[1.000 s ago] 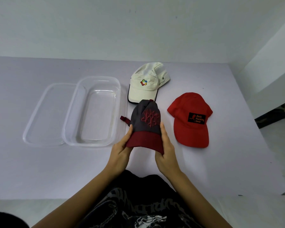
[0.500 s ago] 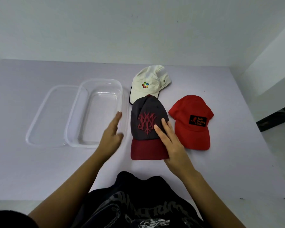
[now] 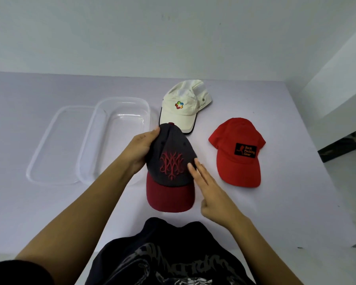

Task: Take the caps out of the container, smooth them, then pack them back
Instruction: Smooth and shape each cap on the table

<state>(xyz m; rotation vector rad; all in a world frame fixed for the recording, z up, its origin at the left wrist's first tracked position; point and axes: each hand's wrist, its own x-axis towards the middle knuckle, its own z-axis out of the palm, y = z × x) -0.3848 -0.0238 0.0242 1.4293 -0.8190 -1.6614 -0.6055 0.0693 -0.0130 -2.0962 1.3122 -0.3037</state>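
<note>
Lavender tabletop (image 3: 49, 202) fills most of the head view, pushed up against a plain white wall (image 3: 132, 33); a white ledge sits off to the right. Left hand (image 3: 140, 149) is curled round the crown of the grey cap (image 3: 171, 159) with the dark red brim, thumb on top; right hand (image 3: 212, 188) lies open, flat fingers (image 3: 195, 167) touching its side, gripping nothing. Clear container (image 3: 115, 112) sits empty to the left, its lid (image 3: 56, 145) beside it. White cap (image 3: 183, 108) and red cap (image 3: 236, 157) rest on the table behind and right.
</note>
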